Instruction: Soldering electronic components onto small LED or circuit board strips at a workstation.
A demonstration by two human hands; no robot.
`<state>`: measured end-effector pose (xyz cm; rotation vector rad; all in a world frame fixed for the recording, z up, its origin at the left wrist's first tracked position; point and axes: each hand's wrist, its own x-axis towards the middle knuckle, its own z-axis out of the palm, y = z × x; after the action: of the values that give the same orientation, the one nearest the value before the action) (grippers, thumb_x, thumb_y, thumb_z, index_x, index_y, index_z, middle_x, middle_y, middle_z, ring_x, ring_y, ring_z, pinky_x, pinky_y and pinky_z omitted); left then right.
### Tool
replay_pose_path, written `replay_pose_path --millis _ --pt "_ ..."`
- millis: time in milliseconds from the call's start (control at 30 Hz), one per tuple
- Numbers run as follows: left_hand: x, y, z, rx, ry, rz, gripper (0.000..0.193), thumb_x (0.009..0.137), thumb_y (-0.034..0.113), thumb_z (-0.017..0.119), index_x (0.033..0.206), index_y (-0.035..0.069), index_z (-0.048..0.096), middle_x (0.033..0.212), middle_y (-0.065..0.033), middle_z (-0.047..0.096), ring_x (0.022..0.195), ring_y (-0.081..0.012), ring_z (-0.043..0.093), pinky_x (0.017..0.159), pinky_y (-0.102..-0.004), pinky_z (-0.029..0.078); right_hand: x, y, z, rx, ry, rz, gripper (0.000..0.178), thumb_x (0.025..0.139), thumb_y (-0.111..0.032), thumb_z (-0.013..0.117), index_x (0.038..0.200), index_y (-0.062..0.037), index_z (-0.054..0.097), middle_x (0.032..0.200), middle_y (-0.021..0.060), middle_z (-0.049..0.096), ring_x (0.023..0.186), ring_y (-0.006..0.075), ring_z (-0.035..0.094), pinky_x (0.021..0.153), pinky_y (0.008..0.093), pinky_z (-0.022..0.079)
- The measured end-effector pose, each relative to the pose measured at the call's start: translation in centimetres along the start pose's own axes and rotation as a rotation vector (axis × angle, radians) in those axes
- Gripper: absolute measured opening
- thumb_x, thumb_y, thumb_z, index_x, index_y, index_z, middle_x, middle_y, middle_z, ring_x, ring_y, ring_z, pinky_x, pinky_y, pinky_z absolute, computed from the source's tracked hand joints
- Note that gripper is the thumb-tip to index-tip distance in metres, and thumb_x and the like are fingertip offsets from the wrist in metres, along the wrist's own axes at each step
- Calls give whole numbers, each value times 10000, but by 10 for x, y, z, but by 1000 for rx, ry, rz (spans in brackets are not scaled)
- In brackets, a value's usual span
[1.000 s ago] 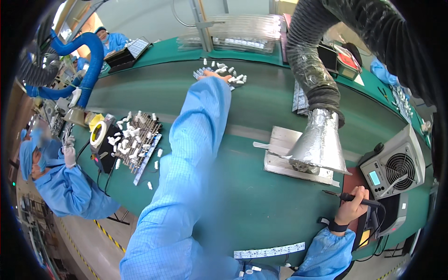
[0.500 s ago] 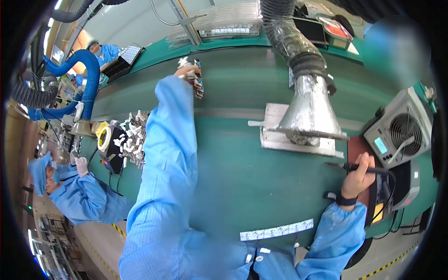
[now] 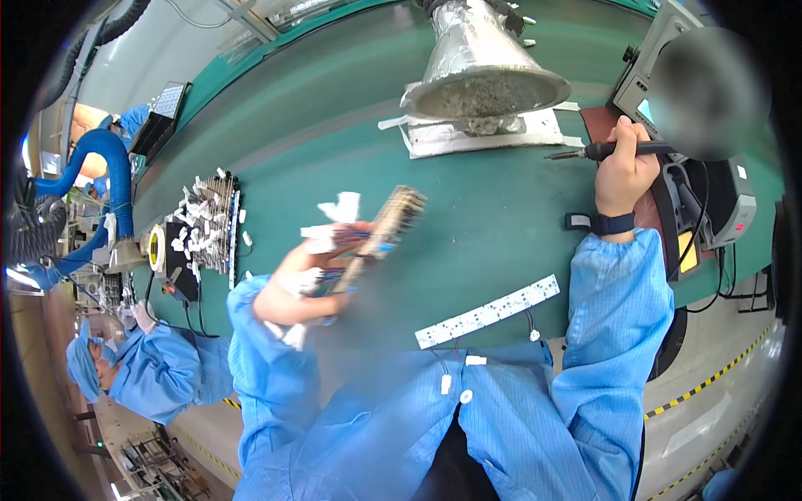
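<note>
My left hand (image 3: 292, 284) is closed round a bundle of narrow circuit board strips (image 3: 394, 219) over the near left of the bench. White connectors on short leads stick out between its fingers, and blur hides part of the grip. In my right hand (image 3: 625, 175), on the right side, is a soldering iron (image 3: 598, 151), its tip pointing left above the mat. A single white circuit board strip (image 3: 489, 312) lies at the near edge of the bench between my arms, with wires and small white connectors hanging from it.
A metal fume hood (image 3: 484, 83) stands over a white board (image 3: 468, 140) at the far middle. On the right is a soldering station (image 3: 723, 204). More strips with white connectors (image 3: 209, 221) are piled left, near a blue hose (image 3: 117, 167). A co-worker (image 3: 159, 367) sits at far left.
My left hand has come back from the far side of the bench toward me with the bundle of strips. The whole view has shifted. My right hand still grips the soldering iron.
</note>
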<state>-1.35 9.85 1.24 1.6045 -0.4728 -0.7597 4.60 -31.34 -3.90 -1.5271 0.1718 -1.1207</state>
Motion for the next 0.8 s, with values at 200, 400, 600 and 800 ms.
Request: replay_pose_path --millis 200,400,600,800 --pt "71 16 71 582 -165 378 710 732 63 670 1394 58 414 1437 -218 380 1301 -356 432 1087 -387 358 2 -1 -5 18 13 33 327 933 -140 573 638 -30 486 616 -33 440 598 47 390 561 221 312" --pt "90 10 111 789 -272 455 759 731 91 683 1429 65 389 1471 -246 342 1408 -396 266 1138 -492 263 0 -1 -3 12 -12 54 339 937 -123 565 627 -30 464 618 -37 432 591 48 376 552 226 305" --pt "79 24 65 582 -375 346 769 766 132 742 1439 36 382 1457 -216 378 1370 -353 351 1127 -454 289 -2 -2 2 4 -44 10 334 938 -116 557 632 -23 461 624 -36 433 595 52 371 551 230 302" --pt "90 14 59 536 -33 -43 422 867 220 709 1210 1 598 1005 -99 630 917 -201 589 810 -324 468 -3 -9 -1 33 -35 11 312 935 -106 553 645 -23 472 630 -19 444 600 54 382 553 225 303"
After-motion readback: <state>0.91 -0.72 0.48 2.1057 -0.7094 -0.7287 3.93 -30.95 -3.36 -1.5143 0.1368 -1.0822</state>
